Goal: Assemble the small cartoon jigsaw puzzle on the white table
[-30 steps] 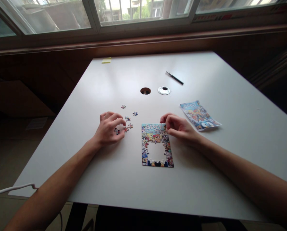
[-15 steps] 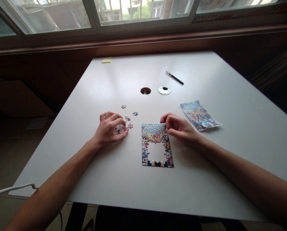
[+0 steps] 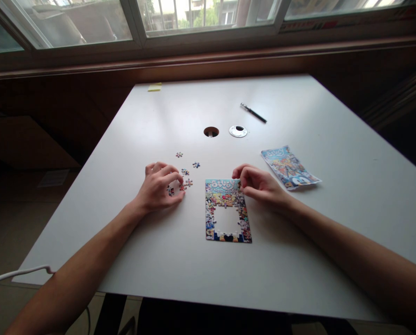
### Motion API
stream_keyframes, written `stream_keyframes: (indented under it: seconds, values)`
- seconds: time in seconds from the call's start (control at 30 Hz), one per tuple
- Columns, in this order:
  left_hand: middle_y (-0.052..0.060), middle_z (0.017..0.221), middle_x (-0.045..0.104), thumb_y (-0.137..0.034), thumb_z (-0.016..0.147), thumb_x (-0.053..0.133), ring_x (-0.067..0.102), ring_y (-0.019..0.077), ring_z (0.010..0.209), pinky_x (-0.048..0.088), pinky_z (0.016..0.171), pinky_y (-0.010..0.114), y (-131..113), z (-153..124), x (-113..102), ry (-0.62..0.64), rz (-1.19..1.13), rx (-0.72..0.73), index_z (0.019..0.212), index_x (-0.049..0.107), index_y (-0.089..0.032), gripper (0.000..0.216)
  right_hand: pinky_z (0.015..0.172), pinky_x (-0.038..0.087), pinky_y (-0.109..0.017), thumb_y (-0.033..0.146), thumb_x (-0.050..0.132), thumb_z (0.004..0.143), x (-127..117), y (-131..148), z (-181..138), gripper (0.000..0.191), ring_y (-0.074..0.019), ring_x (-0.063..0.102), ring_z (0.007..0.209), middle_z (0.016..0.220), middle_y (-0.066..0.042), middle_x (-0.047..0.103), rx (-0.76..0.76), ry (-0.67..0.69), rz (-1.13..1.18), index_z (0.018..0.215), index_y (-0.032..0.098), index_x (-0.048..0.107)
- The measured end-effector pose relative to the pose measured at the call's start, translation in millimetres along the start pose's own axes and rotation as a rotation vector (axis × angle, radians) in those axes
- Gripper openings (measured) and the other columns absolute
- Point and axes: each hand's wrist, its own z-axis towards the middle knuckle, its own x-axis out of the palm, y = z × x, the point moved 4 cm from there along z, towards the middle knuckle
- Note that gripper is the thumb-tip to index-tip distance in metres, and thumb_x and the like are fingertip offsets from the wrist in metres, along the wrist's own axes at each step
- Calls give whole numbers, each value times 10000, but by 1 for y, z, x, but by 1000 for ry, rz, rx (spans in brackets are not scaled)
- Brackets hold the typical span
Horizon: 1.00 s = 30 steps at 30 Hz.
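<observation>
A jigsaw puzzle [image 3: 225, 188] lies flat on the white table, its border and top filled around a bare rectangular gap in the lower middle. My right hand [image 3: 260, 185] rests at its upper right corner with curled fingers; whatever they may pinch is hidden. Left of the puzzle, my left hand [image 3: 162, 184] arches over a small group of loose pieces, thumb and fingers apart. Some of these puzzle pieces [image 3: 187, 183] show beside the fingertips, and others are partly covered by the hand. Farther back lie two single pieces, a reddish piece [image 3: 179, 154] and a blue piece [image 3: 196, 164].
A creased picture sheet [image 3: 291, 168] lies right of my right hand. Toward the back of the table [image 3: 180, 111] are a round cable hole [image 3: 211, 132], its metal cover [image 3: 238, 131], a black pen [image 3: 253, 113] and a yellow sticky note [image 3: 154, 87]. A white cable [image 3: 19, 273] meets my left forearm.
Almost nothing differs. My left hand's fingers have shifted very slightly over the loose pieces; the right hand and the puzzle stay in place.
</observation>
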Motion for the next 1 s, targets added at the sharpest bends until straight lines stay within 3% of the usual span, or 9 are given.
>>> stream_keyframes:
  seconds: [1.0]
  values:
    - [13,991,708,-229,812,648,544,230,1055,270,1023,449,-13,0,6,61,-104,111,883,654,-240,72,824,407,-361,62,564,724,0,-2,0,153,-222,541,980,1007,-58,568,-18,9,-1,726,209,522]
